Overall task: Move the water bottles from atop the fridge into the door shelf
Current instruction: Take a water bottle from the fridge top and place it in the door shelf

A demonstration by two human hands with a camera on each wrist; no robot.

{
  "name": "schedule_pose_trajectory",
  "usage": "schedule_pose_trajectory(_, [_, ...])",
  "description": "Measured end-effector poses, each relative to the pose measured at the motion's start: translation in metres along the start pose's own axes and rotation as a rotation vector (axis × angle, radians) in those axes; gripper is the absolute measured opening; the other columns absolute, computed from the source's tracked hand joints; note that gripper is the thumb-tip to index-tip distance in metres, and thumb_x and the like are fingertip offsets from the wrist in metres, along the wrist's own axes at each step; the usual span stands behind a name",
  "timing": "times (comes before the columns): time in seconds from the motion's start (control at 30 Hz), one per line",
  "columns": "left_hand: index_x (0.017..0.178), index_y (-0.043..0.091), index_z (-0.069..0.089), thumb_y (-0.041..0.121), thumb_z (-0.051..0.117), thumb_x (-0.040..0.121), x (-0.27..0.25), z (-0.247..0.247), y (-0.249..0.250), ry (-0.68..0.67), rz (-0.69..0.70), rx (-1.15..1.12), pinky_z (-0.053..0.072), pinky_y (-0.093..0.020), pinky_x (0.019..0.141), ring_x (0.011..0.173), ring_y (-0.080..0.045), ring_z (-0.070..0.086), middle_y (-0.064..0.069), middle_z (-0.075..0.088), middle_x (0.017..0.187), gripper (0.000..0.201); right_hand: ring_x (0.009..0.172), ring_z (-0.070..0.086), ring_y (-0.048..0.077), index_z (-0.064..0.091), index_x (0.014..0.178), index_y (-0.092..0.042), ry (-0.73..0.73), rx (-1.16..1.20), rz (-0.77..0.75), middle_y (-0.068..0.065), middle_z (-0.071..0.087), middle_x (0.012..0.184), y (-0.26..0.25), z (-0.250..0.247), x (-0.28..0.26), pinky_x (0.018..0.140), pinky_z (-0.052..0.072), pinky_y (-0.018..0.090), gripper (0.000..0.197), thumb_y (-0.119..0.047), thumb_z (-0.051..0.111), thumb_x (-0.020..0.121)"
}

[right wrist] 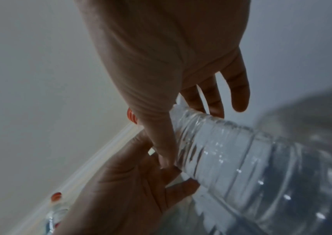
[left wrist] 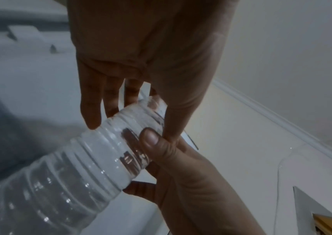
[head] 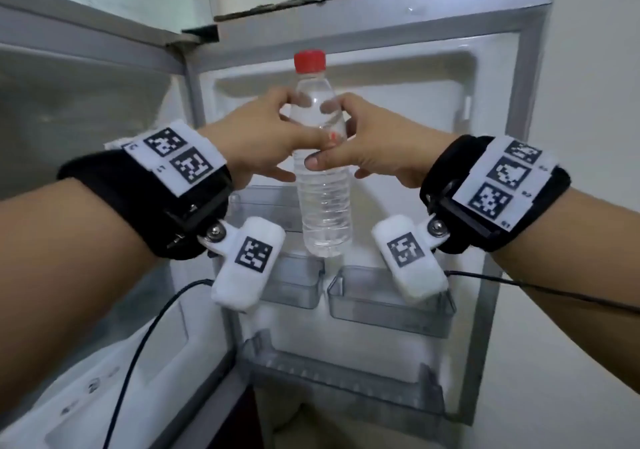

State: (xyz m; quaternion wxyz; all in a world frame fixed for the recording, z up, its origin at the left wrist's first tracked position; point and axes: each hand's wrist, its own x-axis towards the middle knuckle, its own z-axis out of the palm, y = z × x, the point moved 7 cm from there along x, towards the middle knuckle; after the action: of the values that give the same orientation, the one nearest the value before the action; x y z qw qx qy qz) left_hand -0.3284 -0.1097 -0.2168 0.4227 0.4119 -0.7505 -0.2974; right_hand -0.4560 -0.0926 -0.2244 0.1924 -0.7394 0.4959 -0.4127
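I hold a clear water bottle (head: 323, 203) with a red cap (head: 310, 61) upright in front of the open fridge door. My left hand (head: 294, 126) grips its upper half from the left, and my right hand (head: 343, 133) grips it from the right, the thumbs meeting on the front. In the left wrist view the left hand (left wrist: 133, 125) pinches the ribbed bottle (left wrist: 80, 174), with the right thumb (left wrist: 151, 139) beside it. In the right wrist view the right hand (right wrist: 193, 138) holds the bottle (right wrist: 241, 159). A second red-capped bottle (right wrist: 55, 205) shows low at the left.
The door's inner side carries clear bins: a small upper one (head: 263, 203), two middle ones (head: 294, 289) (head: 391, 306), and a wide lower shelf (head: 343, 379); all look bare. The fridge cabinet (head: 86, 119) stands open at left. Black cables (head: 138, 355) hang from both wrists.
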Motion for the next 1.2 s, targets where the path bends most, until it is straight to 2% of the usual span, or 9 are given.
schedule_pose_trajectory(0.17, [0.125, 0.031, 0.045, 0.028, 0.08, 0.072, 0.009, 0.05, -0.023, -0.052, -0.007, 0.018, 0.06, -0.046, 0.081, 0.096, -0.021, 0.067, -0.006, 0.063, 0.114, 0.064, 0.088, 0.061, 0.016, 0.034, 0.139, -0.025, 0.044, -0.022, 0.059, 0.003, 0.06, 0.111, 0.052, -0.003, -0.015, 0.063, 0.052, 0.027, 0.083, -0.024, 0.082, 0.071])
schedule_pose_trajectory(0.23, [0.127, 0.031, 0.044, 0.026, 0.079, 0.072, 0.012, 0.066, -0.035, -0.068, -0.022, 0.024, 0.059, -0.048, 0.082, 0.097, -0.022, 0.065, -0.006, 0.059, 0.116, 0.065, 0.095, 0.061, 0.018, 0.033, 0.14, -0.024, 0.057, -0.006, 0.076, 0.004, 0.06, 0.116, 0.073, 0.0, -0.016, 0.067, 0.049, 0.025, 0.085, -0.022, 0.083, 0.07])
schedule_pose_trajectory(0.33, [0.13, 0.028, 0.043, 0.022, 0.077, 0.074, 0.013, 0.085, -0.053, -0.074, -0.049, 0.022, 0.057, -0.051, 0.085, 0.097, -0.023, 0.064, 0.002, 0.059, 0.106, 0.066, 0.097, 0.06, 0.02, 0.032, 0.14, -0.023, 0.061, 0.015, 0.101, 0.004, 0.058, 0.116, 0.101, 0.009, -0.019, 0.075, 0.046, 0.028, 0.088, -0.02, 0.083, 0.069])
schedule_pose_trajectory(0.43, [0.132, 0.027, 0.042, 0.018, 0.077, 0.075, 0.013, 0.101, -0.072, -0.075, -0.085, 0.011, 0.056, -0.053, 0.085, 0.098, -0.029, 0.065, 0.002, 0.057, 0.106, 0.067, 0.102, 0.059, 0.023, 0.031, 0.142, -0.022, 0.062, 0.009, 0.125, 0.006, 0.058, 0.119, 0.125, 0.022, -0.021, 0.085, 0.051, 0.035, 0.09, -0.02, 0.083, 0.068])
schedule_pose_trajectory(0.57, [0.133, 0.026, 0.041, 0.022, 0.079, 0.069, 0.016, 0.114, -0.089, -0.083, -0.111, 0.0, 0.053, -0.049, 0.093, 0.108, -0.025, 0.063, -0.006, 0.056, 0.124, 0.074, 0.111, 0.059, 0.026, 0.031, 0.143, -0.02, 0.079, 0.017, 0.141, 0.009, 0.058, 0.125, 0.145, 0.032, -0.02, 0.096, 0.051, 0.041, 0.093, -0.018, 0.083, 0.067])
schedule_pose_trajectory(0.87, [0.135, 0.026, 0.041, 0.028, 0.078, 0.057, 0.021, 0.128, -0.108, -0.053, -0.119, 0.015, 0.053, -0.048, 0.093, 0.108, -0.026, 0.064, -0.004, 0.059, 0.12, 0.087, 0.113, 0.059, 0.024, 0.029, 0.144, -0.02, 0.059, 0.021, 0.166, 0.008, 0.058, 0.126, 0.167, 0.037, -0.019, 0.097, 0.049, 0.035, 0.092, -0.016, 0.081, 0.069])
schedule_pose_trajectory(1.0, [0.139, 0.019, 0.041, 0.022, 0.079, 0.069, 0.023, 0.127, -0.106, -0.014, -0.066, 0.103, 0.05, -0.039, 0.097, 0.107, -0.02, 0.061, 0.0, 0.056, 0.117, 0.08, 0.112, 0.06, 0.024, 0.027, 0.145, -0.02, 0.07, 0.018, 0.181, 0.009, 0.06, 0.127, 0.171, 0.037, -0.018, 0.097, 0.049, 0.036, 0.092, -0.016, 0.08, 0.07])
schedule_pose_trajectory(1.13, [0.137, 0.016, 0.044, 0.018, 0.076, 0.074, 0.028, 0.12, -0.095, 0.047, 0.013, 0.186, 0.047, -0.029, 0.091, 0.098, -0.016, 0.057, -0.004, 0.059, 0.118, 0.071, 0.104, 0.06, 0.022, 0.025, 0.146, -0.018, 0.075, 0.028, 0.222, 0.007, 0.061, 0.117, 0.174, 0.033, -0.016, 0.085, 0.047, 0.028, 0.092, -0.016, 0.08, 0.072])
schedule_pose_trajectory(1.2, [0.137, 0.016, 0.045, 0.02, 0.075, 0.076, 0.029, 0.116, -0.092, 0.05, 0.017, 0.202, 0.046, -0.028, 0.091, 0.098, -0.014, 0.056, -0.004, 0.058, 0.117, 0.068, 0.107, 0.059, 0.023, 0.025, 0.146, -0.018, 0.108, 0.016, 0.213, 0.008, 0.06, 0.121, 0.168, 0.029, -0.017, 0.088, 0.047, 0.029, 0.093, -0.017, 0.08, 0.071])
